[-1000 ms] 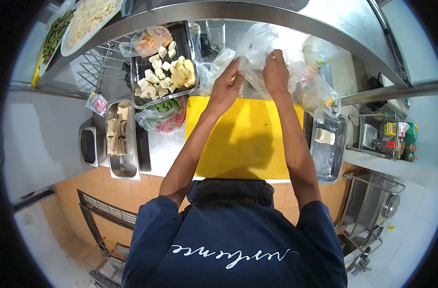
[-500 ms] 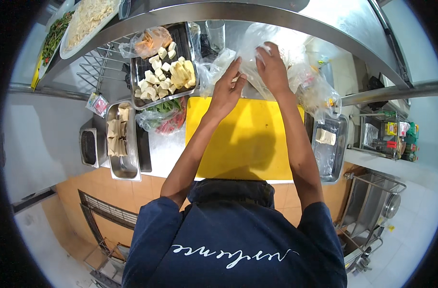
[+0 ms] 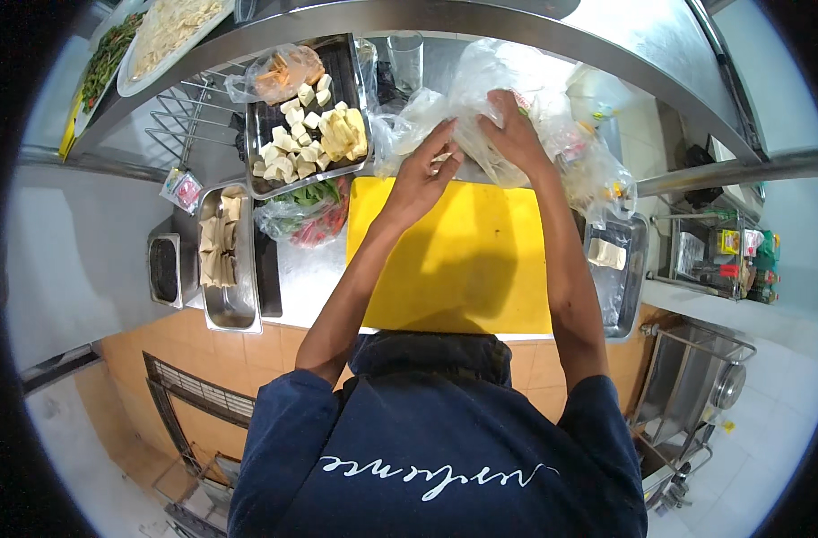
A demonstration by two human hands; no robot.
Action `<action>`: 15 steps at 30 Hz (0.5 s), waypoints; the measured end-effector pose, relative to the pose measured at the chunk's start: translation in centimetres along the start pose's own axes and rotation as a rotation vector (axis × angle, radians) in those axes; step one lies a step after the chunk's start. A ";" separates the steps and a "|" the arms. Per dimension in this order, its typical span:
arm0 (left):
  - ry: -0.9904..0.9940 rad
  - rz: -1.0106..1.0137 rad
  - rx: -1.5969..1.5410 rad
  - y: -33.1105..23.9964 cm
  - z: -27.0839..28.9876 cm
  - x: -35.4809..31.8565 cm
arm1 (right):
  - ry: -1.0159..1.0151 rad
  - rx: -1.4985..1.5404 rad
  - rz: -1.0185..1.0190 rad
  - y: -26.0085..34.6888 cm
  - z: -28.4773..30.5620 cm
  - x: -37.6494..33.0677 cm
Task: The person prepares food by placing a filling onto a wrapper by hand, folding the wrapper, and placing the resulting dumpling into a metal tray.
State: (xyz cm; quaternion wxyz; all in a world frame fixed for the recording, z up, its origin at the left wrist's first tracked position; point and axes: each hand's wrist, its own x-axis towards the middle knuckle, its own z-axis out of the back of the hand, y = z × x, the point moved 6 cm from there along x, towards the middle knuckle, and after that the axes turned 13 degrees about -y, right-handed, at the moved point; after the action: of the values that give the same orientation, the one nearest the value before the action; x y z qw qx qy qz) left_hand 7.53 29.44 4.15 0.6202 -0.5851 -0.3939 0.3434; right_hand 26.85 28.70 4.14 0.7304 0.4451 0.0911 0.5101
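My left hand (image 3: 422,179) is beyond the far edge of a yellow cutting board (image 3: 449,260). Its fingers are bent and apart, beside a clear plastic bag (image 3: 479,148). On the right, my right hand (image 3: 519,142) grips that crumpled bag, its thumb and fingers partly hidden in the film. Left of my hands stands a dark metal tray (image 3: 256,134) holding white tofu cubes (image 3: 288,148), yellow pieces (image 3: 343,136) and a bag of shredded orange food (image 3: 286,76).
A bag of green and red vegetables (image 3: 308,213) lies below the tray. Steel pans stand left (image 3: 234,314) and right (image 3: 617,309), each with pale blocks. A drinking glass (image 3: 406,63) is at the back. A steel shelf edge (image 3: 382,16) overhangs the counter.
My right hand has moved slightly nearer and right, its fingers now closer into the bag. My left hand has shifted slightly nearer me, and the bag's film has changed shape.
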 end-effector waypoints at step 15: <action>-0.245 0.200 0.063 4.1 9.3 -11.3 | -0.207 0.091 -0.038 5.5 9.9 -11.1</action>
State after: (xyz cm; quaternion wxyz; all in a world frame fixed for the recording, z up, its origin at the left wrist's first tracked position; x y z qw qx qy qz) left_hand -5.72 24.03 -0.90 0.5483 -0.5555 -0.3952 0.4844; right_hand 23.86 14.44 10.43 0.7245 0.5262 0.0465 0.4428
